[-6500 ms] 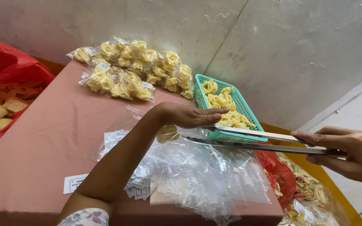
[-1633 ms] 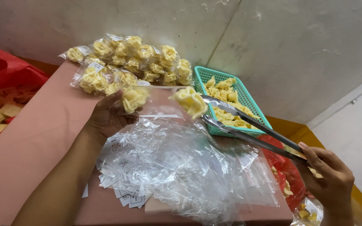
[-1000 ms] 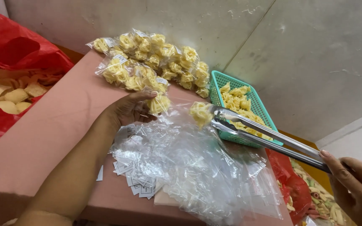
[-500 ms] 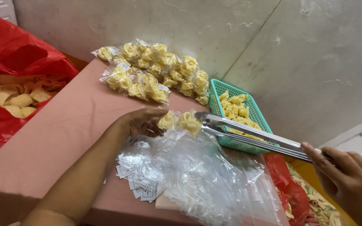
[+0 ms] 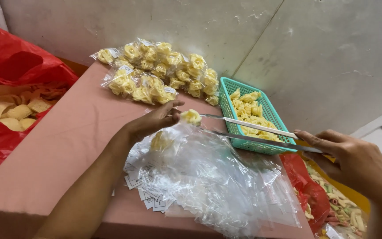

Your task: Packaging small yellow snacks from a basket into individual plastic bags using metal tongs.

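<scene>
At the mouth of a clear plastic bag (image 5: 173,141), a pale yellow ruffled cracker (image 5: 190,116) sits at the tips of long steel tongs (image 5: 253,132), their arms spread apart behind the tip. Left hand (image 5: 155,121) is the nearer one, just beside the cracker, fingers curled around the bag's upper edge and holding it open; thumb points toward the tongs. Right hand (image 5: 354,159) is well apart, closed around the far handle end. Tongs' long axis runs from that hand leftward and slightly up, ending at the bag opening. One cracker of the same kind shows through the film below the left hand; cannot tell if more lie under it. Bag rests on a loose heap of empty clear bags (image 5: 226,190), too overlapped to count, with a scatter of small white paper labels (image 5: 149,199) beneath. All on a pinkish-brown cardboard surface (image 5: 63,137). One teal plastic mesh basket (image 5: 261,141) of loose crackers just behind the tongs. Filled, labelled packets (image 5: 155,75) piled by the grey wall, roughly five, count uncertain. Red plastic sack of flat chips (image 5: 9,106) at left; mixed coloured snacks (image 5: 341,212) at lower right.
</scene>
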